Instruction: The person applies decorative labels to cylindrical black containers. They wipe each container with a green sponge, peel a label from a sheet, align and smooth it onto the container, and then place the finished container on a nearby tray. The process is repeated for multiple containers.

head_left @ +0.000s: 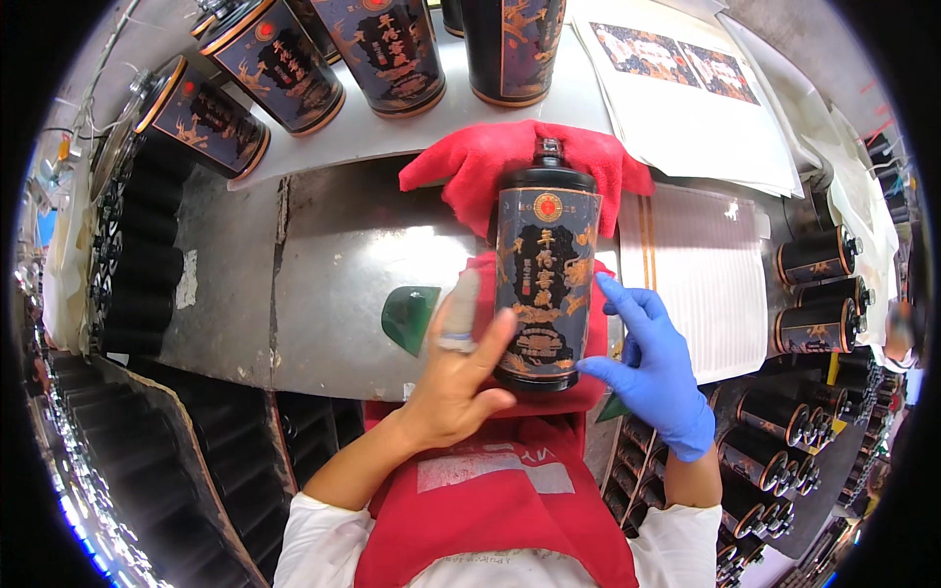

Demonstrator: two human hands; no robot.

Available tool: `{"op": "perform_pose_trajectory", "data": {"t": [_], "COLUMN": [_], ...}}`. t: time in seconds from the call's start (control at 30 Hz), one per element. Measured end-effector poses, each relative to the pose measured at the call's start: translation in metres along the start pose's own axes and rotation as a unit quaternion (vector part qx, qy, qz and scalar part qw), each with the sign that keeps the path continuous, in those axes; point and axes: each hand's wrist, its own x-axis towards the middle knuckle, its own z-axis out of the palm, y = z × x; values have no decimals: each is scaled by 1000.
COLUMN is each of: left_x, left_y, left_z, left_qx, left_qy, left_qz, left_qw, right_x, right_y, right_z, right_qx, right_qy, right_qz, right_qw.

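The bottle looks smooth with a low sheen, its ornament metallic; the cap is glossy. The towel is matt, plush cloth. The table resembles scuffed, shiny metal. The glove seems smooth rubber, the apron matt woven cloth, the sheets smooth paper.

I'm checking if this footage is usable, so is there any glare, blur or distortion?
Head view: white glare spots on the metal tabletop; the left hand looks partly motion-blurred; the central bottle looks fairly sharp; the tabletop's front edge bows from fisheye distortion; the picture's corners are black.
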Motion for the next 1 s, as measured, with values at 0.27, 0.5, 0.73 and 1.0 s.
{"op": "perform_pose_trajectory", "data": {"t": [0.27, 0.5, 0.73, 1.0], "left_x": [55, 61, 71, 78], "left_y": [-14, -12, -16, -11], "left_z": [-11, 17, 0, -6], "left_qx": [-143, -380, -252, -338], "left_qy": [83, 31, 32, -14], "left_qz": [21, -54, -31, -86], "left_qw": [986, 923, 967, 937], "right_x": [14, 37, 44, 63], "right_y": [-14, 31, -2, 17], "right_z": [5, 34, 7, 28], "right_qx": [-55, 188, 6, 245], "right_qy": [34, -9, -12, -40], "right_qz": [-9, -95, -32, -89], "right_qw": [998, 978, 999, 965]}}
